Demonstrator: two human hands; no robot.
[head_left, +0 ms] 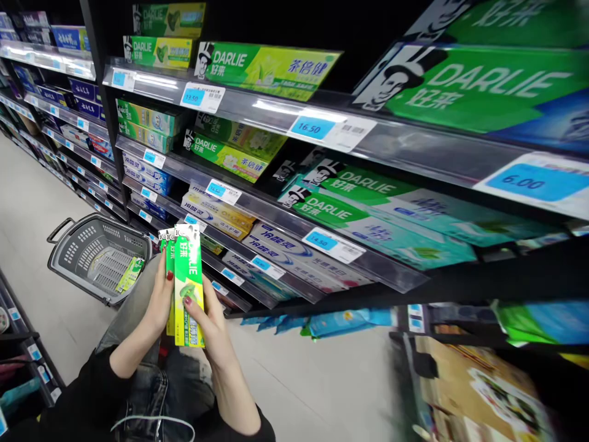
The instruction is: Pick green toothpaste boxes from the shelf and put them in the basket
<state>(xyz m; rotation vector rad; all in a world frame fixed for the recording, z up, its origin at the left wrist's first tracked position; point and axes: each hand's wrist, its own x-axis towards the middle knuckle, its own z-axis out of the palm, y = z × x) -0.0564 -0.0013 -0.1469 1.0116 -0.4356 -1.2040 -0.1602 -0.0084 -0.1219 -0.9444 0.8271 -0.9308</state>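
Several green and yellow Darlie toothpaste boxes (188, 282) stand upright together in front of me, above my lap. My left hand (159, 301) wraps the left side of the stack, fingers mostly behind the boxes. On the other side, my right hand (209, 316) grips the front box with the thumb across its face. A grey shopping basket (73, 245) stands on the floor to the left, with a green and yellow toothpaste box (130, 274) lying inside it.
Dark shelves with price-tag rails (257, 110) fill the front and right, stocked with more toothpaste boxes (271, 67). Grey floor (294, 380) runs below and to the left. A cardboard carton (483, 393) sits at the lower right. Another shelf edge (27, 344) borders the left.
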